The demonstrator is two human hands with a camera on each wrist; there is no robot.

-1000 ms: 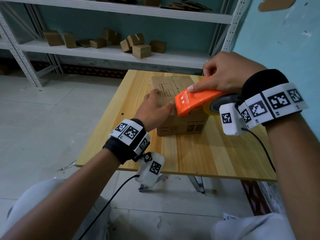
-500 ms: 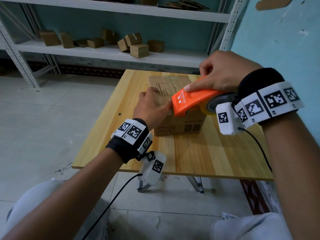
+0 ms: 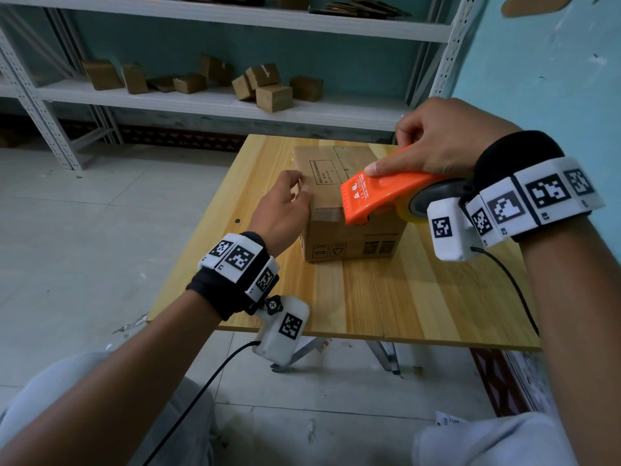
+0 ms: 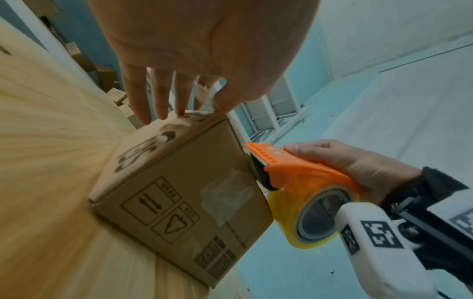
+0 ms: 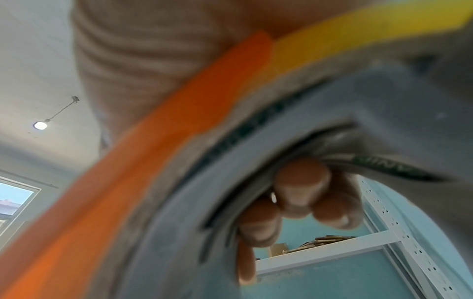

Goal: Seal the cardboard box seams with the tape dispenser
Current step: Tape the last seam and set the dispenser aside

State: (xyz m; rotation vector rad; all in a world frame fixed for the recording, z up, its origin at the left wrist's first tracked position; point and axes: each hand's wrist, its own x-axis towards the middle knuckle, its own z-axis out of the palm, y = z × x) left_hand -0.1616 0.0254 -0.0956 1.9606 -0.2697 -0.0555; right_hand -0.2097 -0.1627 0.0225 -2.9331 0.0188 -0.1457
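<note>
A small cardboard box (image 3: 349, 230) stands on the wooden table (image 3: 386, 297). My left hand (image 3: 289, 203) rests on the box's top left edge, fingers (image 4: 156, 101) fairly straight with their tips touching the cardboard (image 4: 179, 182). My right hand (image 3: 443, 146) grips the orange tape dispenser (image 3: 383, 193), forefinger laid along its top. The dispenser's nose (image 4: 258, 159) sits at the near top edge of the box, above a patch of clear tape on the front face. Its yellowish tape roll (image 4: 307, 218) hangs off the box's right corner. Fingers (image 5: 299, 194) curl through the roll core.
Behind the table a white metal shelf rack (image 3: 218, 102) holds several small cardboard boxes. A teal wall (image 3: 554, 79) runs close along the right side. Bare tabletop lies in front of the box. Cables hang from both wrist cameras.
My left hand has slid left along the box top, away from the dispenser's nose, to the left edge. The dispenser has stayed at the near top edge.
</note>
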